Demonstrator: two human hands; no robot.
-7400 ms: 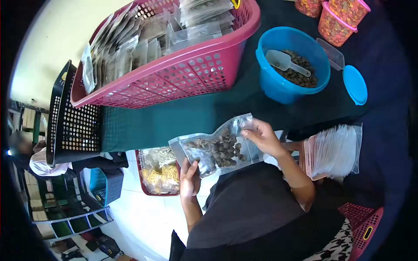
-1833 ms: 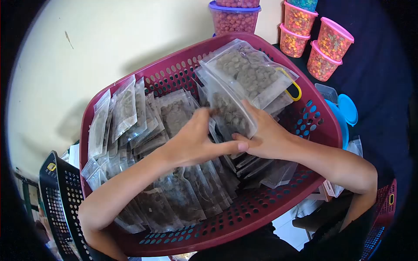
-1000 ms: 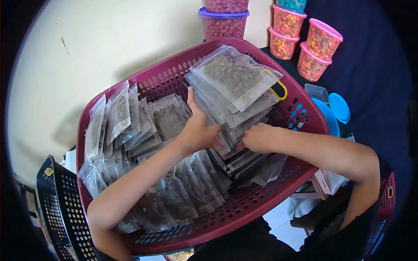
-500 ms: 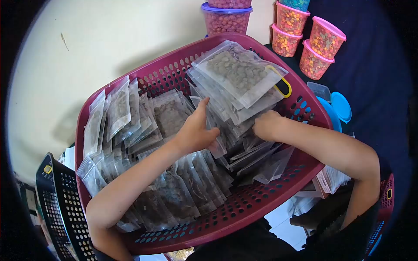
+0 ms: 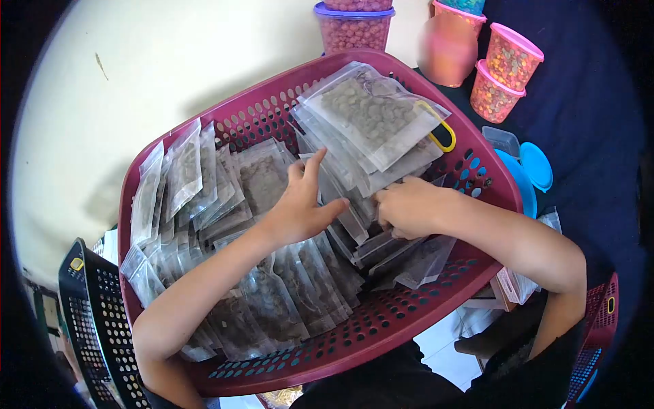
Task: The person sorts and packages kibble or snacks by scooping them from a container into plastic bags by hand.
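A maroon laundry basket (image 5: 272, 373) holds rows of clear zip bags (image 5: 300, 290) with dark, flat contents. My left hand (image 5: 303, 208) is over the middle of the basket, thumb and fingers spread beside the upright bags. To its right, my right hand (image 5: 415, 206) has its fingers curled down at the edges of several upright bags, the fingertips partly hidden among them. Behind both hands, a stack of zip bags (image 5: 371, 116) with greyish round pieces leans on the basket's far right corner, close to a yellow handle insert (image 5: 446, 136).
Tubs of pink pieces (image 5: 354, 33) and tubs of colourful pieces (image 5: 514, 58) stand behind the basket. A blue lid (image 5: 535, 167) lies at the right. A black perforated basket (image 5: 112, 307) is at the left, and another maroon basket (image 5: 603, 317) at lower right.
My right hand has shifted left and come up slightly from between the bags. My left hand's fingers have spread wider, and the bags between the hands have tilted a little.
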